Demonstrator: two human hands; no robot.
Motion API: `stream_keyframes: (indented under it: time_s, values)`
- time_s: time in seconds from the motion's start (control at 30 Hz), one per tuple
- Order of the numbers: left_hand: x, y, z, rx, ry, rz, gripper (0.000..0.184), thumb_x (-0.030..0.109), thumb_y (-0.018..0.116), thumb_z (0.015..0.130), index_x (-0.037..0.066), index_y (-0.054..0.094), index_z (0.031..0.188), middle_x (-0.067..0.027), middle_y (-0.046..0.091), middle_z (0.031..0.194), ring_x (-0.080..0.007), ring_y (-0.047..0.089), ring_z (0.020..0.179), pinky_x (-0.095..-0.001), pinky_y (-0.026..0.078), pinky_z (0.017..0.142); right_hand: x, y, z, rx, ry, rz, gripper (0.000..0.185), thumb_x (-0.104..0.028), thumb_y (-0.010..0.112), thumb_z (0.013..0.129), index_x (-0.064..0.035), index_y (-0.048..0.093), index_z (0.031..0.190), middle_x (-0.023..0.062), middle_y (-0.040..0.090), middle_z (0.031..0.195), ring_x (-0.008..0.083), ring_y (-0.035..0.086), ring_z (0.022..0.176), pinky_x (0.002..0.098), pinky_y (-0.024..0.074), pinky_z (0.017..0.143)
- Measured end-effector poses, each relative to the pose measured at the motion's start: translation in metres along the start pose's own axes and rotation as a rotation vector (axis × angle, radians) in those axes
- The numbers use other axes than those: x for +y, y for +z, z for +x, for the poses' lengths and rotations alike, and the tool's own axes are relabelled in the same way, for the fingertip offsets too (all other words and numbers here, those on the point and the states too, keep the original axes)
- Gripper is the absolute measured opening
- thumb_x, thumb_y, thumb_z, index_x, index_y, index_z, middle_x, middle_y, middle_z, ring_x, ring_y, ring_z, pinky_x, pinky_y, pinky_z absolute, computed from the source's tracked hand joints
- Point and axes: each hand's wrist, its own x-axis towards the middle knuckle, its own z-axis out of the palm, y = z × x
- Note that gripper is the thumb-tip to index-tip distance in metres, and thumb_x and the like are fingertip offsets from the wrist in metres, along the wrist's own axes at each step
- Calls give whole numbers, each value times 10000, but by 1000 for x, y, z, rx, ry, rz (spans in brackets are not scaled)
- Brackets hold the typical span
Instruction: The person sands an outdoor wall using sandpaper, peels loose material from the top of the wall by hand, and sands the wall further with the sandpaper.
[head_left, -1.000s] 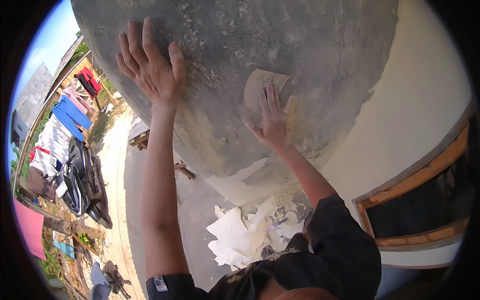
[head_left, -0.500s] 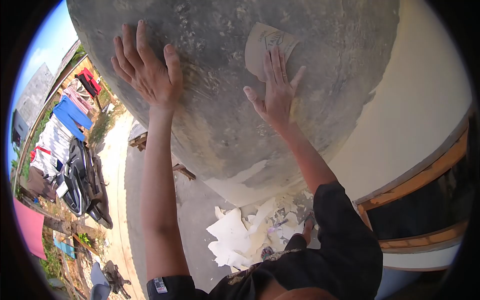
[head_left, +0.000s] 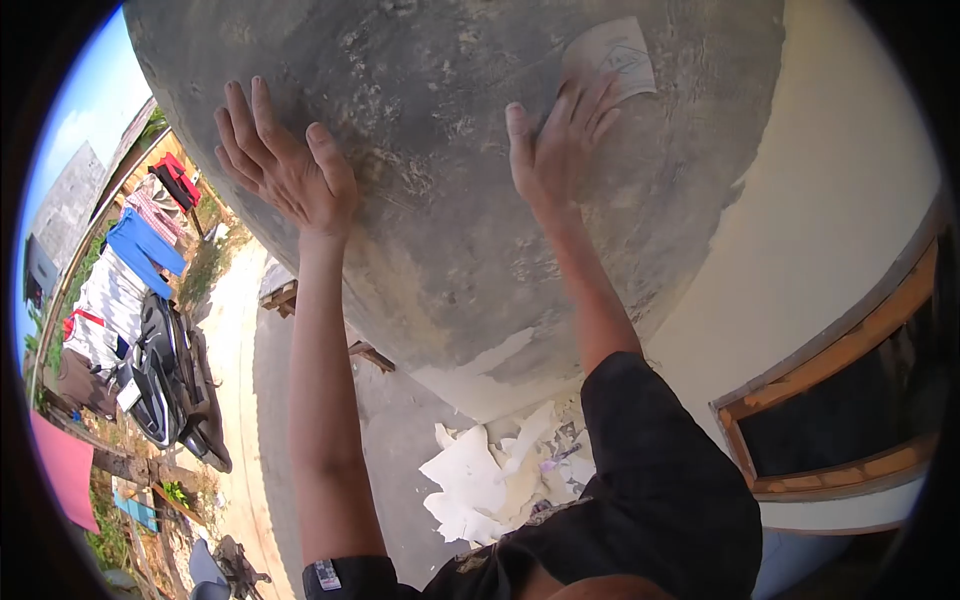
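My left hand (head_left: 295, 170) lies open with its fingers spread against the grey, rough-surfaced wall (head_left: 440, 230), and nothing is in it. Higher on the right, my right hand (head_left: 568, 145) presses a sheet of sandpaper (head_left: 622, 52) flat to the same wall. The sheet is pale with dark printing on its back. Its lower part is under my fingertips, and the thumb stands out to the left. Motion blurs this hand and the sheet a little.
Peeled white flakes (head_left: 475, 480) lie on the floor below. A cream wall (head_left: 800, 230) and a wood-framed opening (head_left: 730, 410) are on the right. To the left stand a motorbike (head_left: 160, 385) and hanging laundry (head_left: 145, 240). A wooden piece (head_left: 372, 357) juts out beside the wall.
My right hand has slid the sandpaper up and to the right across the wall, turning with it. My left hand sits slightly lower in the view, still flat on the wall.
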Motion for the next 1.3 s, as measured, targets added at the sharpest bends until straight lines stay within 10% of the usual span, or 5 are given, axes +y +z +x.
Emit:
stream_keyframes:
  time_s: [0.2, 0.47, 0.7, 0.97, 1.3]
  values:
    - [-2, -3, 0, 104, -127, -40, 602, 387, 322, 940, 62, 290, 1446, -156, 277, 1500, -350, 198, 1403, -539, 109, 1121, -21, -3, -52, -528, -673, 172, 801, -682, 413, 872, -139, 349, 1457, 155, 185, 1554, 355, 189, 1427, 578, 176, 1114]
    - [6, -4, 3, -45, -58, 41, 602, 403, 304, 962, 63, 271, 1458, -154, 267, 1512, -346, 188, 1413, -523, 124, 1133, 78, -13, 86, 99, 331, 118, 835, -583, 288, 964, 82, 154, 1452, 359, 54, 1494, 488, 27, 1406, 551, 91, 1143]
    - [3, -7, 2, 3, -51, 4, 593, 425, 284, 975, 74, 287, 1453, -151, 266, 1511, -363, 191, 1407, -536, 125, 1125, -37, -7, 28, -375, -851, 154, 858, -684, 423, 865, -87, 289, 1467, 192, 177, 1539, 358, 215, 1411, 500, 201, 1153]
    - [9, -4, 1, -121, -10, 57, 577, 387, 326, 961, 86, 299, 1453, -131, 250, 1526, -328, 174, 1425, -530, 94, 1134, 93, -21, 125, 165, 217, 147, 858, -628, 299, 944, 59, 215, 1451, 289, 161, 1511, 428, 83, 1423, 511, 88, 1156]
    - [12, -3, 2, -271, 284, 8, 512, 243, 475, 898, 105, 416, 1387, -101, 349, 1481, -314, 261, 1396, -533, 145, 1129, -43, -46, 50, -408, -781, 337, 770, -492, 617, 830, -82, 359, 1429, 156, 246, 1526, 324, 224, 1416, 464, 176, 1168]
